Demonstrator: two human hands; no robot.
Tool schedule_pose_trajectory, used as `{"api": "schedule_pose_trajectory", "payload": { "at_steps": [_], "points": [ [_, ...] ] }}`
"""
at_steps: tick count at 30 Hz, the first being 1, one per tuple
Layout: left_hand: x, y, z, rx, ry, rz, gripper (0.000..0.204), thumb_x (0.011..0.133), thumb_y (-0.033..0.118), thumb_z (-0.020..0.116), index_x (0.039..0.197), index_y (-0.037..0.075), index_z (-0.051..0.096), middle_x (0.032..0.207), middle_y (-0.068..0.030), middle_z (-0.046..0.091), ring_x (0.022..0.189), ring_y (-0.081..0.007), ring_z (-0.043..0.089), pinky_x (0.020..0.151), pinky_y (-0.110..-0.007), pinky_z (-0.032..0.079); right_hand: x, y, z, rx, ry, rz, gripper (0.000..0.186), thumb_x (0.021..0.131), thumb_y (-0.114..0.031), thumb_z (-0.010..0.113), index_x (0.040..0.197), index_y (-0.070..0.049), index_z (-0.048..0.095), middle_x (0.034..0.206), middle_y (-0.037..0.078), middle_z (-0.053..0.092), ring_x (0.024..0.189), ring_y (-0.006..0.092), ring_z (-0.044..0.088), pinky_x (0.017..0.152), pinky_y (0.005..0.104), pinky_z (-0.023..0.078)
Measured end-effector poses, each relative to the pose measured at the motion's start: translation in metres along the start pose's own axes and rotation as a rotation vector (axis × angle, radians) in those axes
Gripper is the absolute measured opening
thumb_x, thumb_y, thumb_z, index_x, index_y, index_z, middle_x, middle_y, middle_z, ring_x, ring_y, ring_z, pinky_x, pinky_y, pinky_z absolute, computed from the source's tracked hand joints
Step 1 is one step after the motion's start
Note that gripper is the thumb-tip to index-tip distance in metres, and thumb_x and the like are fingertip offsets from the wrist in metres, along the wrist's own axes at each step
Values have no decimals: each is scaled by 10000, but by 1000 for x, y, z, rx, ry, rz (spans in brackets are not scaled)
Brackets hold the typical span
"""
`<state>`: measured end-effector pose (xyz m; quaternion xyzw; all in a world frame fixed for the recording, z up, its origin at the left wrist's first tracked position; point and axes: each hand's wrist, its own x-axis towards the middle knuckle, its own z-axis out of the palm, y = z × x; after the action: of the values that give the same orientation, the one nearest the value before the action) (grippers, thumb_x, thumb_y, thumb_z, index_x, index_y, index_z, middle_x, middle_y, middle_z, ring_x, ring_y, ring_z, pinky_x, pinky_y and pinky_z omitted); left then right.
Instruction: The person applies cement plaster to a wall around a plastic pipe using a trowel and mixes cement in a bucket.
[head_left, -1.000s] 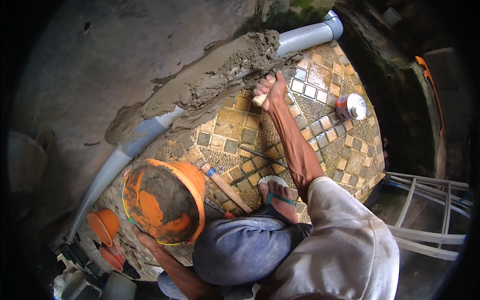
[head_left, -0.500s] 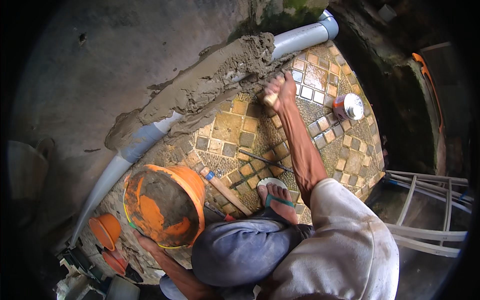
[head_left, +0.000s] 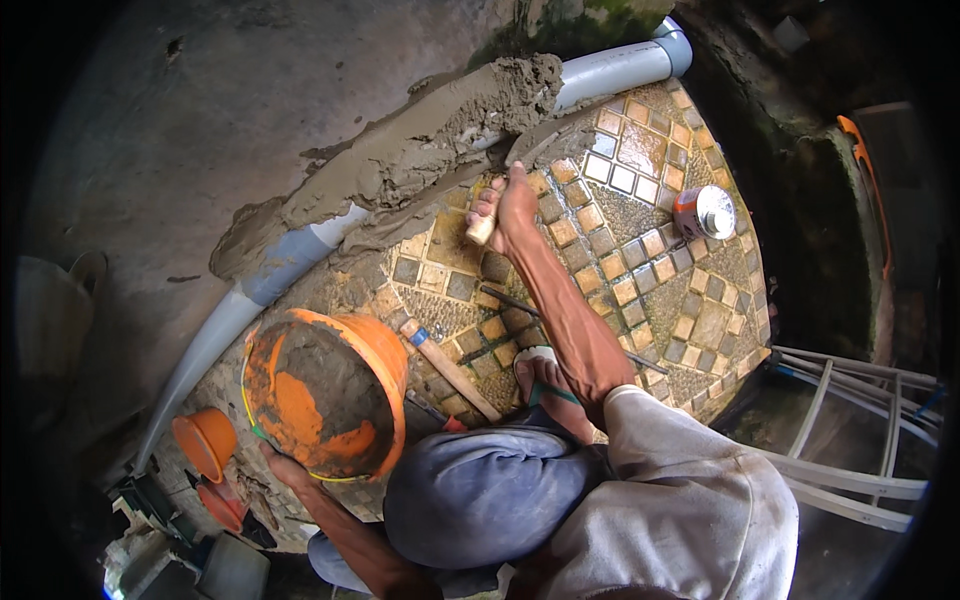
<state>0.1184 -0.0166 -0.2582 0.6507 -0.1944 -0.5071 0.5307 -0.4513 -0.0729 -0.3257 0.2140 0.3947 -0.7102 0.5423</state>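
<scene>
My right hand [head_left: 505, 208] is closed round the light wooden handle [head_left: 484, 220] of a trowel, its blade [head_left: 540, 145] at the lower edge of wet grey mortar [head_left: 420, 130] heaped along a grey pipe [head_left: 612, 75]. My left hand [head_left: 285, 467] is at the outer lower-left side of an orange bucket [head_left: 375, 355] with mortar inside, beside its yellow handle; its fingers are mostly hidden. A wooden-handled tool [head_left: 455, 375] lies beside the bucket. A dark rod [head_left: 510, 300] lies on the mosaic tiles under my right forearm.
An orange bowl [head_left: 205, 440] and a red one [head_left: 222, 505] sit left of the bucket. A can [head_left: 713, 212] stands on the mosaic floor [head_left: 700, 330] at right. A metal ladder [head_left: 890, 440] lies lower right, an orange tool [head_left: 860, 150] beyond it. My sandalled foot [head_left: 550, 390] is below.
My right hand has moved left and slightly down along the mortar's lower edge with the handle still in it. My left hand stays by the bucket.
</scene>
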Motion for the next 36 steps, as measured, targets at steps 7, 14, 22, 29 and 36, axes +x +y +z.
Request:
{"api": "schedule_pose_trajectory", "payload": {
  "at_steps": [7,14,22,29,36],
  "points": [
    [-14,2,21,-16,8,-21,579,1135,421,306,1437,-26,516,1444,-141,585,1225,-319,602,1059,-427,449,-8,46,29,53,3,51,432,1109,-494,292,877,-141,387,586,-13,381,438,121,375,369,337,374],
    [-1,-2,6,33,14,7,599,1123,441,349,1435,-40,525,1477,-143,569,1267,-315,583,1101,-412,430,-15,67,42,208,-97,86,442,1105,-536,302,900,-151,369,618,-2,397,474,154,392,432,390,406],
    [-10,0,3,-29,-1,8,579,1125,435,355,1401,-36,549,1399,-154,617,1158,-310,640,1015,-423,488,-96,60,-62,-273,-182,-17,423,1120,-457,351,944,-82,436,618,-13,431,434,131,421,360,298,368],
    [-17,4,20,-13,58,-1,578,1121,454,376,1359,-30,584,1323,-143,667,1111,-302,668,978,-417,517,-56,56,-78,-1581,-373,-803,330,1052,-357,603,1020,-40,521,663,165,608,496,303,592,458,450,471],
    [-9,0,12,-39,46,-26,589,1118,458,377,1393,-23,578,1371,-139,651,1158,-304,652,1029,-413,491,-57,8,-52,-1797,-602,-885,455,1054,-470,566,1023,-16,562,621,211,632,534,398,651,492,490,512]
  ]
}}
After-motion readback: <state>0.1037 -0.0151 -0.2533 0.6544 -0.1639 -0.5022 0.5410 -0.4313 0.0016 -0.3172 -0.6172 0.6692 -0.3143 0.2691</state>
